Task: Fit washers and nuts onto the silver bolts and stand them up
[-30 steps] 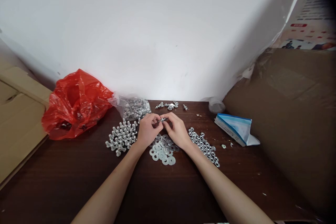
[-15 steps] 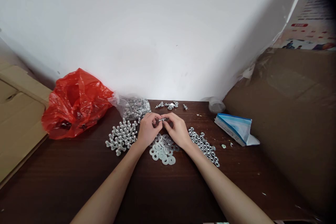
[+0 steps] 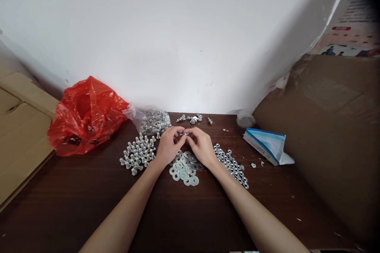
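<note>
My left hand (image 3: 168, 146) and my right hand (image 3: 201, 146) meet at the fingertips above a pile of flat washers (image 3: 184, 170). Between the fingertips is a small metal bolt (image 3: 184, 134), partly hidden; both hands pinch it. Left of my left hand, many bolts (image 3: 138, 153) stand grouped on their heads. To the right of my right hand lie many nuts (image 3: 233, 166). Behind the hands, several bolts with parts on them (image 3: 194, 119) rest near the wall.
A clear bag of metal parts (image 3: 156, 121) and a red plastic bag (image 3: 89, 114) lie at the left. On the right are a round clear container (image 3: 246, 119) and a blue-white packet (image 3: 265, 145). Cardboard (image 3: 23, 138) stands at the far left.
The fingers of both hands have shifted slightly around the bolt, and less of it shows between them. The piles look the same.
</note>
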A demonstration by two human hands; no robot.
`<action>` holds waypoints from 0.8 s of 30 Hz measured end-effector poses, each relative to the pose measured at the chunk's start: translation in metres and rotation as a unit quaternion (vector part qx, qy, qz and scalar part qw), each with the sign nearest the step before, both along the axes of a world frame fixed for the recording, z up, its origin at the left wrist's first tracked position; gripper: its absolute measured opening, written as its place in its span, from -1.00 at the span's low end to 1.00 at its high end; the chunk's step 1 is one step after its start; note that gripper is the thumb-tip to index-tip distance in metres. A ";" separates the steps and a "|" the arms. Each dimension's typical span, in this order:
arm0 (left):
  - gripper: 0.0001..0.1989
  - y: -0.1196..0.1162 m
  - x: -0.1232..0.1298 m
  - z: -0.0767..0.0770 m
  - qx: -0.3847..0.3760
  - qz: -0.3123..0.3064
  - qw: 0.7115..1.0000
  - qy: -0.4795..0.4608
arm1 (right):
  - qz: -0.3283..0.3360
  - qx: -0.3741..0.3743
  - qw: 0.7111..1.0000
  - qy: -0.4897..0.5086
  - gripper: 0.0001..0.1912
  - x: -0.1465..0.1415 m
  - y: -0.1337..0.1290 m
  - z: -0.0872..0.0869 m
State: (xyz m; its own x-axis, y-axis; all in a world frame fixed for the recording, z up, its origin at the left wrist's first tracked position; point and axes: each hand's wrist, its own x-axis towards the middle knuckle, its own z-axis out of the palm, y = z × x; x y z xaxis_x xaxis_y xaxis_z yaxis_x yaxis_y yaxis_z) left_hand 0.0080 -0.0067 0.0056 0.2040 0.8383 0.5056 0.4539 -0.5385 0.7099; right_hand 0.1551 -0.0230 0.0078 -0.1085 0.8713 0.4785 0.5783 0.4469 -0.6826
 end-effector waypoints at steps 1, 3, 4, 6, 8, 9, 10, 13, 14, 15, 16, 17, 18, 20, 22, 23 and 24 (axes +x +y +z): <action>-0.80 0.000 0.000 -0.001 -0.007 -0.002 1.000 -0.006 | 0.000 0.000 1.000 -0.001 -0.78 0.000 0.000 0.000; -0.78 0.001 0.000 -0.003 -0.012 -0.006 1.000 -0.014 | -0.002 0.000 1.000 0.000 -0.79 0.000 0.000 0.000; -0.78 0.001 -0.001 -0.003 -0.009 -0.007 1.000 -0.013 | -0.004 0.000 1.000 -0.001 -0.79 0.000 0.000 0.000; -0.77 0.001 -0.001 -0.003 -0.001 -0.007 1.000 -0.009 | -0.006 0.000 1.000 -0.002 -0.78 0.000 -0.001 0.000; -0.77 0.001 -0.001 -0.002 0.006 -0.006 1.000 -0.003 | -0.007 -0.001 1.000 -0.005 -0.78 0.000 -0.001 0.001; -0.78 0.001 -0.001 -0.001 0.007 -0.004 1.000 -0.001 | -0.007 -0.002 1.000 -0.007 -0.78 0.000 -0.001 0.001; -0.78 0.000 0.000 0.000 0.008 -0.002 1.000 0.001 | -0.006 -0.003 1.000 -0.008 -0.77 0.000 -0.001 0.001; -0.78 0.000 0.000 0.000 0.009 0.005 1.000 0.004 | 0.003 0.001 1.000 -0.007 -0.77 -0.001 -0.002 0.003; -0.77 0.000 0.000 0.000 0.009 0.007 1.000 0.004 | 0.006 0.004 1.000 -0.003 -0.78 -0.001 -0.002 0.003; -0.77 0.000 0.000 0.000 0.009 0.006 1.000 0.003 | 0.009 0.008 1.000 0.002 -0.78 -0.001 -0.002 0.003; -0.77 0.000 0.000 0.000 0.009 0.006 1.000 0.002 | 0.012 0.011 1.000 0.007 -0.78 -0.002 -0.002 0.003; -0.78 -0.001 0.000 0.001 0.008 0.005 1.000 0.001 | 0.014 0.011 1.000 0.014 -0.79 -0.002 -0.002 0.003; -0.78 -0.001 0.000 0.001 0.006 0.004 1.000 0.000 | 0.014 0.009 1.000 0.022 -0.79 -0.001 -0.002 0.002; -0.78 -0.001 0.000 0.002 0.003 0.003 1.000 0.001 | 0.009 -0.001 0.999 0.042 -0.79 -0.001 -0.001 0.000; -0.78 -0.002 0.000 0.003 0.001 0.005 1.000 0.003 | 0.000 -0.012 0.998 0.062 -0.80 -0.001 0.000 -0.002; -0.77 -0.002 0.000 0.003 0.000 0.006 1.000 0.003 | -0.002 -0.015 0.997 0.069 -0.81 -0.001 0.000 -0.002; -0.77 -0.002 0.000 0.003 0.000 0.009 1.000 0.002 | -0.003 -0.017 0.997 0.074 -0.82 0.000 0.000 -0.003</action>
